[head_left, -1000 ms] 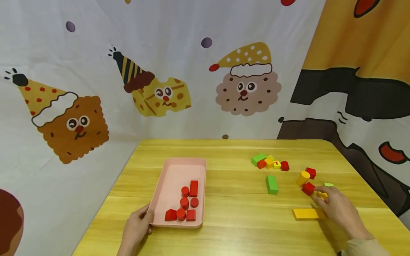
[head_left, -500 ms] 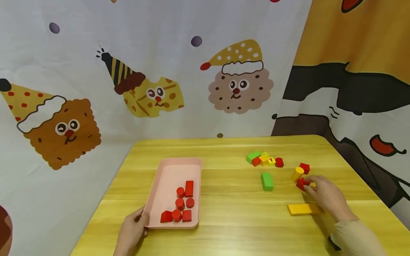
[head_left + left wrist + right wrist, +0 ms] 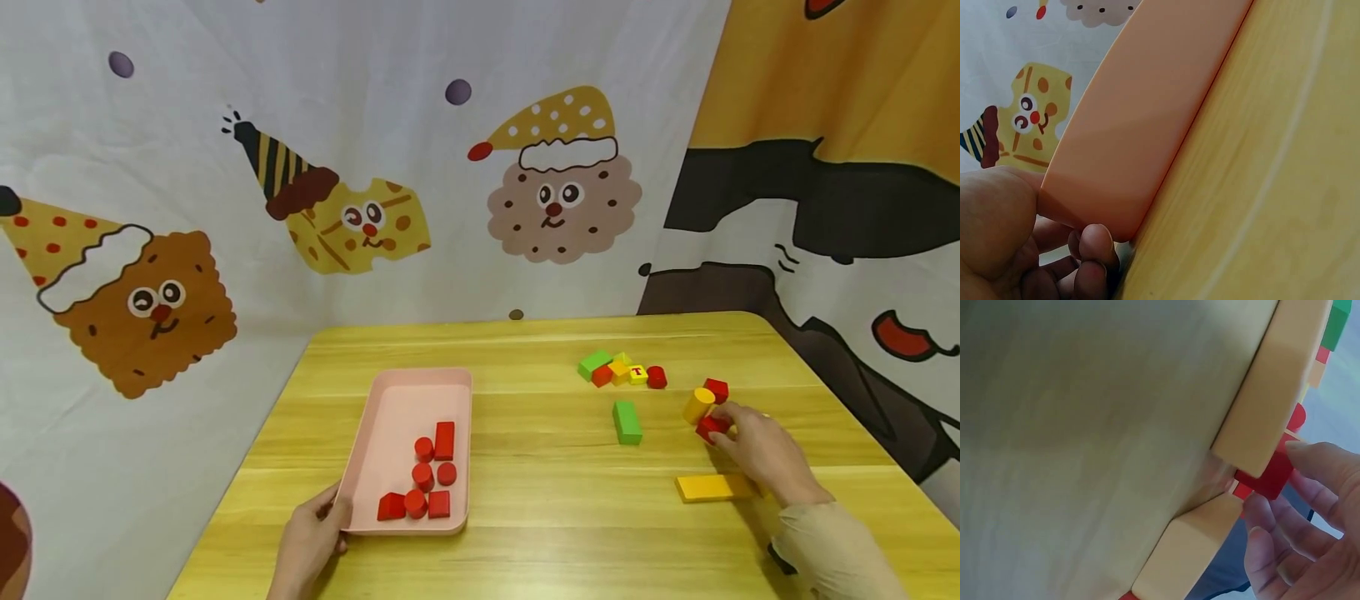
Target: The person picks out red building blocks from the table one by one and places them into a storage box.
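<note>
My left hand (image 3: 328, 515) grips the near left corner of a pink tray (image 3: 390, 400). The left wrist view shows the thumb (image 3: 997, 219) on the rim and fingers (image 3: 1094, 244) curled under the tray wall (image 3: 1147, 125). Several red blocks (image 3: 427, 479) lie in the tray. At the right of the table my right hand (image 3: 731, 427) pinches a red block (image 3: 708, 428) that sits on the wood. In the right wrist view its fingertips (image 3: 1319, 465) close on that red block (image 3: 1269, 476). A yellow cylinder (image 3: 697, 405) lies just beyond it.
A flat yellow plank (image 3: 712, 487) lies near my right wrist. Another red block (image 3: 716, 389) sits behind the cylinder and a green block (image 3: 627, 422) to its left. A cluster of green, red and yellow blocks (image 3: 622, 372) sits farther back. Cartoon-printed cloth hangs behind the table (image 3: 555, 517).
My right hand has moved away from me from beside the yellow plank to the red block and now pinches it. The left hand has stayed on the tray corner.
</note>
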Available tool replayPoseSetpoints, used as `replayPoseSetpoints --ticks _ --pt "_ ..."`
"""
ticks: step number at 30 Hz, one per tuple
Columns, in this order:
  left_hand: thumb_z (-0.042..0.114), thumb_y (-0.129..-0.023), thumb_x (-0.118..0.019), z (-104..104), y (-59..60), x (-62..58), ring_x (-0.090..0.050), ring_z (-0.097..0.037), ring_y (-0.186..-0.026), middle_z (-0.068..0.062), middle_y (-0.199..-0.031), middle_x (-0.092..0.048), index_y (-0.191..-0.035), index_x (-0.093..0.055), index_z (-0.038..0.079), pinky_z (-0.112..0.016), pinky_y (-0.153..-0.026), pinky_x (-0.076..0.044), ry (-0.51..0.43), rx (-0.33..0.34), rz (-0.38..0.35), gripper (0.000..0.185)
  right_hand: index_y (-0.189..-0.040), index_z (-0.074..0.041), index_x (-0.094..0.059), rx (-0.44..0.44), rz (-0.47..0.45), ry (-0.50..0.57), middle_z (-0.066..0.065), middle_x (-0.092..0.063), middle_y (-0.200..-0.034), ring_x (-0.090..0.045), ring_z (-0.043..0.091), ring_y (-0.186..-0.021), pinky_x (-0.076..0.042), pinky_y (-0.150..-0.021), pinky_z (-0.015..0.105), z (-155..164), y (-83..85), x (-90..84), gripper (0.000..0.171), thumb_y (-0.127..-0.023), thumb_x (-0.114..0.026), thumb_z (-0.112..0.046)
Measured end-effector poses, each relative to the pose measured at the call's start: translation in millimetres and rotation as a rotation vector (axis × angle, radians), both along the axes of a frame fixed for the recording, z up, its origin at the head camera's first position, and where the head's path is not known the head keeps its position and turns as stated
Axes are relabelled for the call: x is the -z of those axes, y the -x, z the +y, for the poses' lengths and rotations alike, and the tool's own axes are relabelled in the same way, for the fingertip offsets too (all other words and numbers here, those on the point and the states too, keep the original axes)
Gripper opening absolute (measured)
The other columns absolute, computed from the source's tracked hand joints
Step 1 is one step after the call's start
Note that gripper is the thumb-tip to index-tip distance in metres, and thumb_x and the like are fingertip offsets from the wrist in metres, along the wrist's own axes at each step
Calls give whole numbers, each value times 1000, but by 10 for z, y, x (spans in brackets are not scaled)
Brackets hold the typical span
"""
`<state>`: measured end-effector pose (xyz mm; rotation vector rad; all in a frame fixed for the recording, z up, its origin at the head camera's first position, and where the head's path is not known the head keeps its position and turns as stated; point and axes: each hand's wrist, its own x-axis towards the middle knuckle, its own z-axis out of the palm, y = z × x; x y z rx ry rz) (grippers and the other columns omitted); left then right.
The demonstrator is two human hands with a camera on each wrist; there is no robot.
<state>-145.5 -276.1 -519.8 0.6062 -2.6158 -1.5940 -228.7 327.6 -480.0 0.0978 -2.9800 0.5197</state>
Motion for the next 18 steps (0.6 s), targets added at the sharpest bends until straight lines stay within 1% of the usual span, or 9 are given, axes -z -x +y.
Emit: replayPoseSetpoints --ticks 5,8,13,16,18 --pt "26 -99 -54 -2 -8 5 -55 -18 -53 -9 -81 -58 -139 -51 -1 -28 -46 -48 2 6 0 49 -111 3 -57 6 -37 6 24 -64 -97 -58 29 -73 -50 -62 49 -31 -14 -9 36 -84 -75 -12" --pt "28 -99 -54 4 -17 5 -55 -18 -53 -8 -79 -57 -138 -52 -1 -28 -45 -48 9 8 -1 49 -114 4 -56 -1 -65 9 24 -64 -98 -59 32 -77 -51 -65 52 -25 -36 -20 38 -85 -74 -11" --pt "22 -97 -55 35 6 4 -55 -18 -52 -8 -76 -55 -136 -54 -2 -27 -45 -47 12 6 22 45 -119 5 -55 -22 -74 26 24 -64 -101 -61 35 -83 -50 -67 53 -9 -100 -73 41 -85 -71 -10" --pt "20 -97 -54 28 10 -9 -54 -18 -52 -8 -76 -55 -135 -54 -2 -27 -45 -48 24 7 31 44 -121 5 -55 -28 -57 46 21 -64 -99 -60 32 -81 -51 -64 49 -38 -126 -107 41 -86 -70 -12" --pt "20 -97 -54 17 1 -21 -55 -18 -52 -8 -76 -55 -135 -54 -2 -27 -45 -48 32 7 29 44 -122 4 -55 -32 -43 57 18 -64 -97 -59 28 -78 -50 -61 44 -74 -143 -118 41 -87 -69 -13"
